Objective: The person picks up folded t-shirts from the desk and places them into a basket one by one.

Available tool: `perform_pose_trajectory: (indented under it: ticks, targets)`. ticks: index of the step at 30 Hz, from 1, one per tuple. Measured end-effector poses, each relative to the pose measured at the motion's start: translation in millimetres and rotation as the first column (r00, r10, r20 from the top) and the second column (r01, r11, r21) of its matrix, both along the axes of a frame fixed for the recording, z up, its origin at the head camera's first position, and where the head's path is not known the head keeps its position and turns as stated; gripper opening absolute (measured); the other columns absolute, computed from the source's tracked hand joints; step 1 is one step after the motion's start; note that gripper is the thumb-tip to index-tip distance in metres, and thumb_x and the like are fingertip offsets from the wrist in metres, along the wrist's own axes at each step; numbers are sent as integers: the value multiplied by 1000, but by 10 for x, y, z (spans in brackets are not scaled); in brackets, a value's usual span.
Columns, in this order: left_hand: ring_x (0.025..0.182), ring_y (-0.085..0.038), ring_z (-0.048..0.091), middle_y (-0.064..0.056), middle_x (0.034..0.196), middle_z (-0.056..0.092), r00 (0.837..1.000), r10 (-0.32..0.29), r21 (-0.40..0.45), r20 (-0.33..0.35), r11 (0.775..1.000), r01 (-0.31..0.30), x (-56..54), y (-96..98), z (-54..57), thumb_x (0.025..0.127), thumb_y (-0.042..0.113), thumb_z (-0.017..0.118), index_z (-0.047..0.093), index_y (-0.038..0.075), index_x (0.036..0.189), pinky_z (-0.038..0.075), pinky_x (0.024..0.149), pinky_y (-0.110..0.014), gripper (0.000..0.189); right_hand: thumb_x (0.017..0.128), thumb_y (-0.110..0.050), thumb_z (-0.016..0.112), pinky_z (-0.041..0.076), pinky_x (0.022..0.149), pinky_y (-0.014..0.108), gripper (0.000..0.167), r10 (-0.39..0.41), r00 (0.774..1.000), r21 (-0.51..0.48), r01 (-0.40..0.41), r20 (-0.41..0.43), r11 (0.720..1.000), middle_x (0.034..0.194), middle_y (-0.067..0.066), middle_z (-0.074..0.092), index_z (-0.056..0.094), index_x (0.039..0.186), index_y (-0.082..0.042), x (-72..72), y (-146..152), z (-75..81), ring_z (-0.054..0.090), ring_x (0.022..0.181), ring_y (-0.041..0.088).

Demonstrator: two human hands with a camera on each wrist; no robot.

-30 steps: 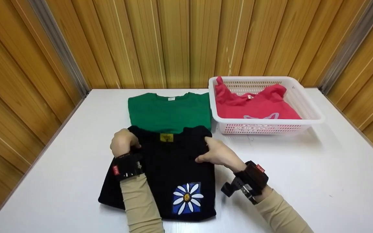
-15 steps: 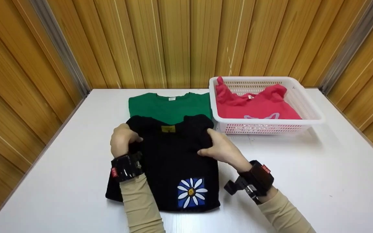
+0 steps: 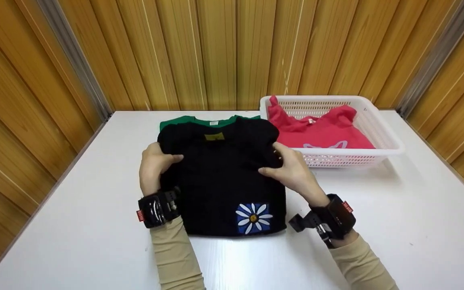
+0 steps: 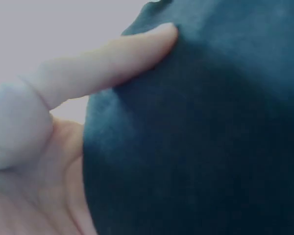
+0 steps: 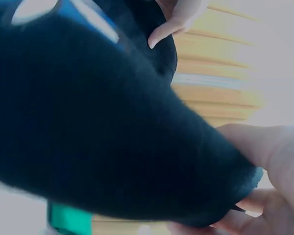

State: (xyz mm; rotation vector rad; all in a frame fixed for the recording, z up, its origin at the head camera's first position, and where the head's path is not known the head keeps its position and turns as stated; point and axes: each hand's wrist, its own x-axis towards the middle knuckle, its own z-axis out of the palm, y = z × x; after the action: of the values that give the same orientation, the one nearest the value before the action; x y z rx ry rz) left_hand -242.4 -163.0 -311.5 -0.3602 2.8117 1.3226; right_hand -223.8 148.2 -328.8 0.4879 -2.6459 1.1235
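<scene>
A folded black T-shirt (image 3: 224, 177) with a daisy print at its lower right and a yellow neck label is held up by both hands. My left hand (image 3: 154, 165) grips its left edge, thumb lying across the front, as the left wrist view shows with the thumb (image 4: 137, 56) over the dark cloth (image 4: 201, 137). On the opposite edge my right hand (image 3: 294, 167) pinches the cloth, thumb in front and fingers behind, seen in the right wrist view (image 5: 279, 171). Behind the black shirt, a folded green T-shirt (image 3: 179, 120) lies mostly hidden, only its collar strip showing.
A white plastic basket (image 3: 385, 137) stands at the back right with a red garment (image 3: 320, 131) in it. The black shirt's right shoulder overlaps the basket's left side in the head view. A wood-patterned wall (image 3: 216, 56) rises behind the white table (image 3: 409, 209).
Both hands have carried the black shirt away from the person and slightly right, over the green shirt, covering most of it. The basket has stayed in place.
</scene>
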Motion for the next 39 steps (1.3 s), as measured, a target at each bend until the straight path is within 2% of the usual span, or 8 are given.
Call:
perform_pose_trajectory:
  ticks: [5, 10, 14, 17, 22, 28, 33, 39]
  targets:
    - [127, -38, 48, -26, 138, 47, 996, 19, 72, -92, 997, -12, -49, 59, 13, 83, 22, 71, 37, -8, 139, 38, 108, -45, 72, 72, -12, 80, 49, 78, 38, 42, -47, 997, -99, 41, -58, 994, 99, 15, 71, 62, 110, -3, -48, 98, 52, 64, 88, 25]
    - [133, -35, 42, -24, 145, 42, 981, 44, 151, -191, 988, -15, -95, 138, 35, 82, 22, 74, 30, -6, 144, 35, 112, -42, 81, 76, -16, 79, 45, 81, 32, 39, -146, 989, -203, 136, -37, 970, 102, 16, 70, 62, 109, -3, -86, 195, 104, 63, 92, 23]
    - [130, -33, 46, -22, 141, 47, 959, 54, 217, -278, 976, 8, -108, 213, 54, 80, 21, 76, 36, -3, 142, 38, 109, -41, 77, 76, -17, 79, 45, 84, 22, 43, -196, 981, -304, 187, 2, 934, 109, 15, 68, 62, 113, -2, -95, 292, 166, 61, 96, 14]
    - [124, -32, 52, -19, 135, 53, 941, 54, 258, -334, 965, 36, -111, 269, 68, 78, 20, 77, 42, -1, 138, 42, 105, -41, 72, 76, -16, 79, 46, 83, 15, 46, -200, 980, -377, 193, 20, 906, 112, 13, 67, 61, 116, -2, -91, 362, 212, 59, 95, 5]
    - [117, -29, 57, -16, 130, 57, 917, 52, 314, -396, 946, 82, -106, 366, 88, 76, 19, 79, 46, 3, 136, 46, 99, -40, 69, 76, -14, 80, 47, 79, 13, 44, -219, 976, -429, 198, -1, 881, 102, 2, 66, 61, 114, -1, -86, 462, 259, 59, 90, 1]
    - [113, -28, 59, -15, 125, 61, 888, 59, 330, -457, 938, 107, -107, 465, 105, 74, 18, 81, 51, 2, 130, 48, 96, -39, 65, 75, -10, 79, 48, 77, 12, 43, -231, 971, -455, 179, -59, 872, 91, -15, 62, 61, 112, 0, -102, 564, 282, 60, 88, 2]
    - [112, -28, 59, -16, 122, 62, 867, 51, 285, -496, 953, 107, -111, 517, 111, 73, 21, 81, 53, 1, 126, 47, 96, -40, 64, 74, -9, 80, 47, 78, 12, 42, -243, 967, -468, 180, -79, 865, 92, -16, 62, 62, 111, 0, -97, 611, 305, 59, 90, 2]
    - [109, -30, 60, -19, 119, 63, 842, 35, 264, -538, 956, 129, -109, 562, 111, 73, 21, 81, 54, -1, 123, 48, 92, -41, 61, 76, -12, 80, 45, 80, 12, 42, -238, 969, -467, 178, -72, 866, 95, -16, 62, 61, 112, -3, -82, 665, 317, 58, 92, 3]
